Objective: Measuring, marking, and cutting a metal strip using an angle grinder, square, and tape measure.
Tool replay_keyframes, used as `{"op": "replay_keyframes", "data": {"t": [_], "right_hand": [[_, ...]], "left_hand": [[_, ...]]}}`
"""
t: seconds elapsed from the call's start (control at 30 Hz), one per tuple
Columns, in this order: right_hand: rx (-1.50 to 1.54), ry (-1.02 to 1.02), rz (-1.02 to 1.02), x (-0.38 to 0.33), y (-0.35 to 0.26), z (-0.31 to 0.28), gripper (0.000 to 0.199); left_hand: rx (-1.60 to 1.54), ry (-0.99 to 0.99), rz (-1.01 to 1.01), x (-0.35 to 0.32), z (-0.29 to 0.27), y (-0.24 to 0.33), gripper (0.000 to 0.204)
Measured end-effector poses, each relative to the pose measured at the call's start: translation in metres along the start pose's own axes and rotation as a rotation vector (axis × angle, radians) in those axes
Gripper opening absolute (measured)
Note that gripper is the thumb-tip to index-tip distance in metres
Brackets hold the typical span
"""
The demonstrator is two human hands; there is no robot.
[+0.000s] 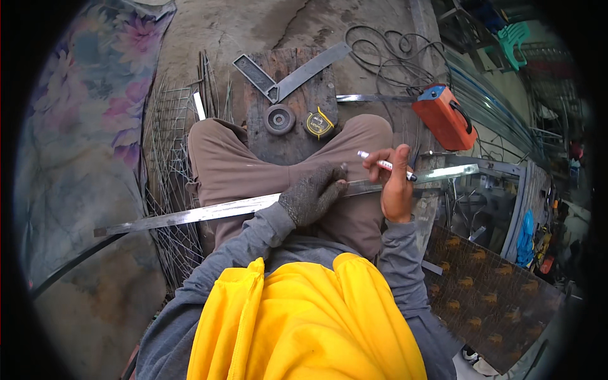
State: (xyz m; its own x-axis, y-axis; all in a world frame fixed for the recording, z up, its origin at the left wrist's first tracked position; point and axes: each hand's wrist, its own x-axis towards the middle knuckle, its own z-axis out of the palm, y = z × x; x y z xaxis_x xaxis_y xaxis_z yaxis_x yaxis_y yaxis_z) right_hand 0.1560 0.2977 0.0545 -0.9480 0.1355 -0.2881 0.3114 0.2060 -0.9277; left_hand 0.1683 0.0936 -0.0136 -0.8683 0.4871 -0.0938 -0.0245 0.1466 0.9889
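A long, silvery metal bar [234, 207] lies across my lap, its left end lower than its right. My left hand [310, 195], in a dark grey glove, is closed around the bar near its middle. My bare right hand [396, 196] holds a white and red marker pen [384, 164] between the fingers and the raised thumb, just above the bar. The pen's dark end points right. Beyond my knees, a worn wooden board [316, 92] bears a metal try square [310, 69], a round grey disc [279, 120] with a central hole and a yellow-black tape measure [319, 123].
An orange box-shaped machine [445, 118] with a black handle stands at right, near a coiled black cable [386, 45]. Thin wire mesh [171, 139] lies left, beside a flowered cloth [95, 95]. A brown patterned panel [491, 291] lies at lower right.
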Motion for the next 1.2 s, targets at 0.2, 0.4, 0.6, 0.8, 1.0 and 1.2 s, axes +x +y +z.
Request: {"op": "replay_keyframes", "data": {"t": [0.2,0.4,0.6,0.8,1.0,1.2], "right_hand": [[0.260,0.265,-0.110,-0.001,0.031,-0.010,0.079],[0.217,0.260,-0.076,-0.009,0.041,-0.008,0.077],[0.309,0.315,-0.083,-0.011,0.044,-0.007,0.074],[0.313,0.289,-0.062,-0.009,0.045,-0.003,0.073],[0.252,0.283,-0.072,-0.013,0.041,-0.003,0.075],[0.115,0.251,-0.136,-0.018,0.023,0.003,0.067]], "left_hand": [[0.286,0.303,-0.071,0.036,-0.041,-0.036,0.024],[0.487,0.178,-0.231,0.043,-0.101,-0.080,0.033],[0.238,-0.052,-0.211,0.063,-0.054,-0.051,0.039],[0.244,-0.204,-0.241,0.063,-0.052,-0.091,0.044],[0.075,-0.157,-0.150,0.060,-0.059,-0.085,0.044],[-0.348,0.050,-0.300,0.058,-0.063,-0.054,0.045]]}}
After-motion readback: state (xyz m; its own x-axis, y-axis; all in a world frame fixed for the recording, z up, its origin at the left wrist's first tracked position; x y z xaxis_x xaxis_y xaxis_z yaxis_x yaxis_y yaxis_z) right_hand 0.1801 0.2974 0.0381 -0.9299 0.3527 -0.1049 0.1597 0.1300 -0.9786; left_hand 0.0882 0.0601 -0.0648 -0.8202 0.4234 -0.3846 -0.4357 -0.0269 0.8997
